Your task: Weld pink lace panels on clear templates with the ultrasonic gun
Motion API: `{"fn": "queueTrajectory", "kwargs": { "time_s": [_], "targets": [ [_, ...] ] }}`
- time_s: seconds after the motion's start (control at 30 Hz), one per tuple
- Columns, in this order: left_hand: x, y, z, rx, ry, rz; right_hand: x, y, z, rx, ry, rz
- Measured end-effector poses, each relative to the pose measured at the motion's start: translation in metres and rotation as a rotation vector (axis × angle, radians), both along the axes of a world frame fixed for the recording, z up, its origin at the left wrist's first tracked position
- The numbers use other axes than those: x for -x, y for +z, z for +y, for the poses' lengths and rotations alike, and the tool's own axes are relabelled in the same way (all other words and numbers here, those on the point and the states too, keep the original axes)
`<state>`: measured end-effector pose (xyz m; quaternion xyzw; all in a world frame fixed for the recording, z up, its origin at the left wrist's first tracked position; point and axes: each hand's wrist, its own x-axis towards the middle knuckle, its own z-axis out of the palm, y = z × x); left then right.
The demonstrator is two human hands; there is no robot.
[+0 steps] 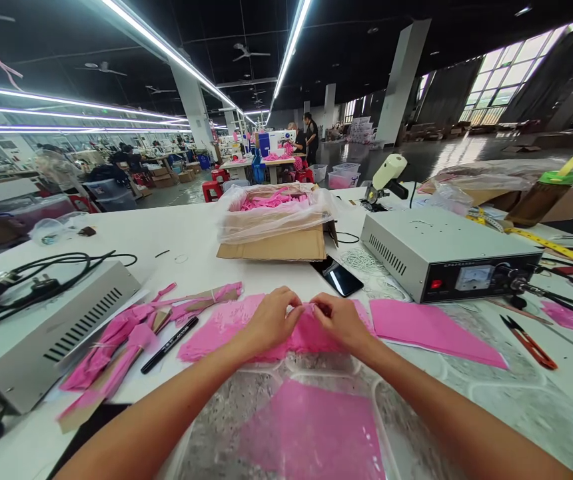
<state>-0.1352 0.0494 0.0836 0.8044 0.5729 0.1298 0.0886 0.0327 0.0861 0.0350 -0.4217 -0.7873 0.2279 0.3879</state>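
Observation:
Both hands meet over a pile of pink lace fabric (pixel 231 327) in the middle of the table. My left hand (pixel 274 317) pinches the fabric between thumb and fingertips. Close beside it, my right hand (pixel 341 320) pinches the same fabric, its fingertips partly hidden. A stack of flat pink fabric pieces (pixel 426 330) lies just right of my right hand. Nearer to me, a pink sheet (pixel 321 427) shows on or under the clear mat. Pink strips wound on cardboard (pixel 121 333) and a black marker (pixel 169 345) lie to the left.
Behind the fabric stands a cardboard box (pixel 271 250) lined with plastic, holding pink pieces. A phone (pixel 339 275) lies before it. Grey power units stand right (pixel 451 247) and left (pixel 61 333), with cables. Orange-handled snips (pixel 531 343) lie at the right. People work in the background.

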Motion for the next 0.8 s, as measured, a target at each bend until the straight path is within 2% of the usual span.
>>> {"fn": "queueTrajectory", "kwargs": {
  "time_s": [0.1,0.2,0.4,0.57,0.67,0.8],
  "targets": [
    [-0.018,-0.009,-0.006,0.033,0.068,-0.009,-0.015,0.014,0.009,-0.031,-0.068,0.038],
    [-0.049,-0.018,-0.006,0.07,0.087,0.014,-0.03,0.029,0.011,-0.076,-0.132,0.08],
    [-0.112,-0.025,0.015,0.01,0.142,0.122,-0.059,0.051,0.009,-0.108,-0.26,0.218],
    [-0.141,-0.029,0.026,-0.111,0.04,0.2,-0.122,0.065,-0.004,-0.066,-0.464,0.359],
    [-0.149,-0.033,0.015,-0.22,-0.114,0.211,-0.17,0.055,-0.035,-0.022,-0.613,0.386],
    [-0.146,-0.052,-0.024,-0.353,-0.464,0.207,-0.218,0.012,-0.097,0.097,-0.719,0.303]
  ]
}}
